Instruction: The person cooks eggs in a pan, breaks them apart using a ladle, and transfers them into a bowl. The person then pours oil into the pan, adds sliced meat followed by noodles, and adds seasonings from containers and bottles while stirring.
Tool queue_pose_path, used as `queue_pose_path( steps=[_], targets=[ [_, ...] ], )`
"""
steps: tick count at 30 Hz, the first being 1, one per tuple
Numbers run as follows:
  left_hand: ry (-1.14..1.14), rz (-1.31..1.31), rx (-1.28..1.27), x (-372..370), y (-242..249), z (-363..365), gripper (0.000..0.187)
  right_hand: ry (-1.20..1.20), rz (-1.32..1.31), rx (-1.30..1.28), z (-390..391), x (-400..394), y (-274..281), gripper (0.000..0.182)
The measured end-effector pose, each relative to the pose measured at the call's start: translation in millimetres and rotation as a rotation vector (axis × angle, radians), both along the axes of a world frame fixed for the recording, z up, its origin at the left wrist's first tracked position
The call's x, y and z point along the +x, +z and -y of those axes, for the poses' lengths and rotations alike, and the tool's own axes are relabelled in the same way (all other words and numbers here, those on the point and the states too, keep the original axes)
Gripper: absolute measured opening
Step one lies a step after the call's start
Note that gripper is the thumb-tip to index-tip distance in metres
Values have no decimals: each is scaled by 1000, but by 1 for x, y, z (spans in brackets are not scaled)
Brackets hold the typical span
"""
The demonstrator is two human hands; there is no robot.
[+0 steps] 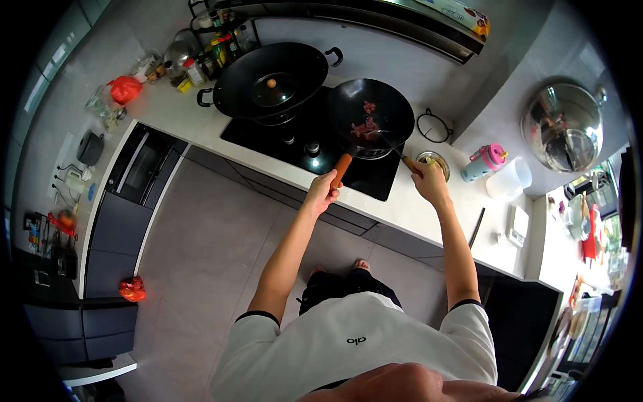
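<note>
My left hand [322, 193] is closed around the orange-brown wooden handle of a black wok [395, 104] on the right side of the cooktop. In that wok lie small pieces of red meat [366, 130]. My right hand [433, 182] grips a spatula [408, 162] by its wooden end. The spatula's thin metal shaft slants down into the wok near the meat; its tip is hard to make out. Just beside my right hand, a small metal bowl [443, 161] of pale yellowish food stands on the counter, partly hidden by the hand.
A larger two-handled wok [234, 80] with an egg [271, 84] in it stands on the left of the black cooktop [375, 181]. Further right are a wire ring [435, 125], a pink-lidded cup [483, 163], a translucent container [510, 179] and a white scale [518, 226]. Condiments [195, 72] crowd the back left.
</note>
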State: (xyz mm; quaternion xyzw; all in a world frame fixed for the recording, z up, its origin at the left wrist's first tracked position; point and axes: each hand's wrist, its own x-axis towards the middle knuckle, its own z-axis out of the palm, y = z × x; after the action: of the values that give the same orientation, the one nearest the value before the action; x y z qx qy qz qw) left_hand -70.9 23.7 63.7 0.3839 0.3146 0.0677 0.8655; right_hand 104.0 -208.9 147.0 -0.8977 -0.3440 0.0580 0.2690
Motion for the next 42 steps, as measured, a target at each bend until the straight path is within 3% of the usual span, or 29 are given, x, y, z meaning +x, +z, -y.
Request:
queue_pose_path(
  steps=[4, 9, 12, 19, 26, 30, 35, 38, 42],
  targets=[
    [-26, -10, 5, -1, -2, 3, 29, -89, 17, -139, -30, 13, -24, 35],
    [-26, -17, -5, 3, -1, 1, 29, -158, 95, -4, -54, 18, -18, 35],
    [-38, -18, -26, 3, -10, 2, 29, -178, 76, -11, -73, 39, -51, 38],
    [-21, -18, -32, 2, -8, 3, 30, -128, 69, -104, -23, -11, -24, 40],
    [-26, -19, -84, 0, -8, 4, 31, -182, 89, -3, -33, -17, -46, 36],
    [-9, 29, -119, -3, -14, 5, 33, -147, -4, -107, -20, -35, -28, 42],
    [-24, 129, -180, -12, -16, 7, 42, -211, 17, -14, -40, -23, -24, 42],
    [-27, 128, -202, -18, -18, 6, 43, -222, 77, 92, -60, -12, -62, 32],
    [-105, 126, -166, -27, -14, 4, 49, -242, -39, 46, -57, -42, -47, 41]
  ],
)
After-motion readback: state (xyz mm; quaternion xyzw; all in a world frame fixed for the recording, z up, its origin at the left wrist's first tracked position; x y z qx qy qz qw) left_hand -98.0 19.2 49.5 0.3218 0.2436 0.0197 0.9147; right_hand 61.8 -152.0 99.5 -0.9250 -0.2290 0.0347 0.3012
